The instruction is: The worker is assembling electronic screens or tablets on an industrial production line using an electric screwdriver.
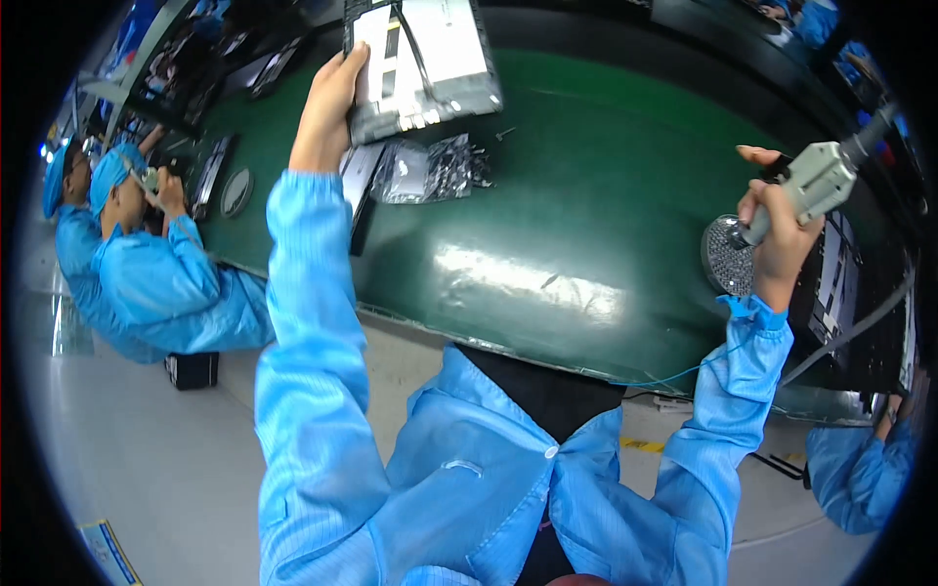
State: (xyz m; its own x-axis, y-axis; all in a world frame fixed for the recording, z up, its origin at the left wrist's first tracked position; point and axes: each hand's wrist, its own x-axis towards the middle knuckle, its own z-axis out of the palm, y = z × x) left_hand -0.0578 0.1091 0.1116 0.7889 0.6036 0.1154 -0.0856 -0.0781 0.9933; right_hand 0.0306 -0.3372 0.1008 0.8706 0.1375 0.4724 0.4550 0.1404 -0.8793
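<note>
At the far left of the table, my left hand (pixel 330 103) grips the left edge of a flat rectangular panel (pixel 445 49) with a white face, a dark frame and a black cable across it. My right hand (pixel 777 230) is wrapped round a grey-green electric screwdriver (pixel 821 181). Its tip points down to the left, over a round dish of small metal screws (pixel 731 259); whether it touches them I cannot tell. Just below the panel lie clear plastic bags (pixel 415 174) with small dark parts, beside a white-and-black flat piece (pixel 360 186).
The green table (pixel 576 186) has a bent front edge close to my body. Several dark panels (pixel 840 283) lie at the right, by a grey cable (pixel 850 337). On the left, co-workers in blue (pixel 161 264) sit at the same table. A loose screw (pixel 505 133) lies near the bags.
</note>
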